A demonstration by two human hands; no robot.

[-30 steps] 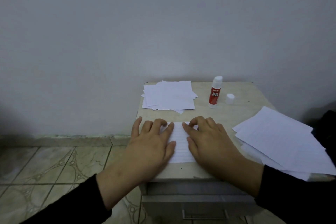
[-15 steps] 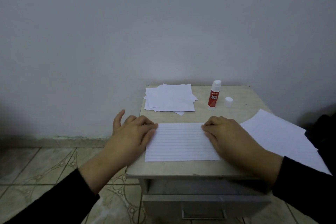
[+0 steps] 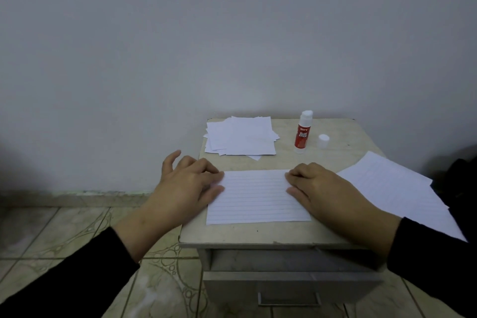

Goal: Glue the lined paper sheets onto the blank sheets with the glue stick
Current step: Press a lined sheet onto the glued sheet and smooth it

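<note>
A lined paper sheet (image 3: 254, 195) lies flat near the front of the small beige table (image 3: 284, 233). My left hand (image 3: 185, 188) rests on its left edge, fingers loosely bent on the paper. My right hand (image 3: 320, 188) presses on its right edge, fingertips on the sheet. An uncapped red-and-white glue stick (image 3: 302, 133) stands upright at the back, its white cap (image 3: 323, 141) beside it. A messy pile of small white sheets (image 3: 240, 139) sits at the back left. More lined sheets (image 3: 397, 188) lie at the right, hanging over the edge.
The table stands against a plain grey wall (image 3: 232, 33) and has a drawer with a handle (image 3: 289, 301) below. Tiled floor (image 3: 64, 235) spreads to the left. A dark object (image 3: 462, 170) sits at the far right.
Both hands slid apart from the middle of the lined sheet to its left and right edges, uncovering it. The camera view shifted slightly.
</note>
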